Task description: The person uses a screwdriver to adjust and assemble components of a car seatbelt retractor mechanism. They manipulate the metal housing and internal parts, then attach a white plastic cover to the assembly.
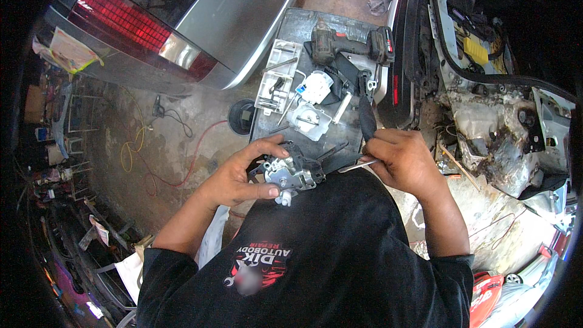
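Note:
My left hand (243,176) grips a metal latch mechanism (285,176) with black and white plastic parts. My right hand (398,164) is closed on a slim metal tool (358,164), beside a black strap (367,115) at the bench's right edge. Ahead of my hands, the dark bench (261,136) holds a white parts tray (273,82) with small tools, two white plastic assemblies (314,85) (306,123), and a black cordless drill (343,42).
A silver car (234,30) with a red tail lamp stands left. At right is a partly stripped car body (492,133). A hose (164,179) and cables cross the floor (182,152) near a black bucket (240,115). A red item (486,297) is lower right.

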`<state>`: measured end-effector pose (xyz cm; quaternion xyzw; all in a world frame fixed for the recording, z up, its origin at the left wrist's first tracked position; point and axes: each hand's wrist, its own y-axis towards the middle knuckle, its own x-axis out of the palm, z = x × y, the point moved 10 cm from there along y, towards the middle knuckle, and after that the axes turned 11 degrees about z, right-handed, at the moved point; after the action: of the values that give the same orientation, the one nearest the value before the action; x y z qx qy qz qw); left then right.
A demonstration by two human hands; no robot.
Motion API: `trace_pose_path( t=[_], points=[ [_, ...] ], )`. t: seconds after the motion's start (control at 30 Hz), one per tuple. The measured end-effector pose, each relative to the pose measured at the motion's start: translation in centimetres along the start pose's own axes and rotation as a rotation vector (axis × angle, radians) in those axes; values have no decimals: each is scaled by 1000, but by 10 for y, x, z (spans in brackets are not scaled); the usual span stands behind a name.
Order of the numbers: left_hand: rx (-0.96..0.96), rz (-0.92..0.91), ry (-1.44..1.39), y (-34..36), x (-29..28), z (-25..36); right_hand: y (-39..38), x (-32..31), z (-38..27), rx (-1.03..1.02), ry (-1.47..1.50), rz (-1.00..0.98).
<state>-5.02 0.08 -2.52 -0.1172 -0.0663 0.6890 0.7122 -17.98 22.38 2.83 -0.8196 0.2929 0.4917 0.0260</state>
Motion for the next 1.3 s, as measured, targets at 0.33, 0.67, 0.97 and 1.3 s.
trace_pose_path(
  t=[0.33, 0.67, 0.97, 1.3],
  points=[
    [16, 0, 12, -1, -1, -2, -9, 15, -4, -12, -3, 20],
    [-13, 9, -42, -3, -1, -3, -8, -33, 35, 87, -143, 132],
    [-7, 14, -29, -4, -3, -3, -21, -79, 103, 286, -261, 293],
    [-4, 7, 2, -5, -3, -4, -16, -67, 88, 184, -181, 285]
  ],
)
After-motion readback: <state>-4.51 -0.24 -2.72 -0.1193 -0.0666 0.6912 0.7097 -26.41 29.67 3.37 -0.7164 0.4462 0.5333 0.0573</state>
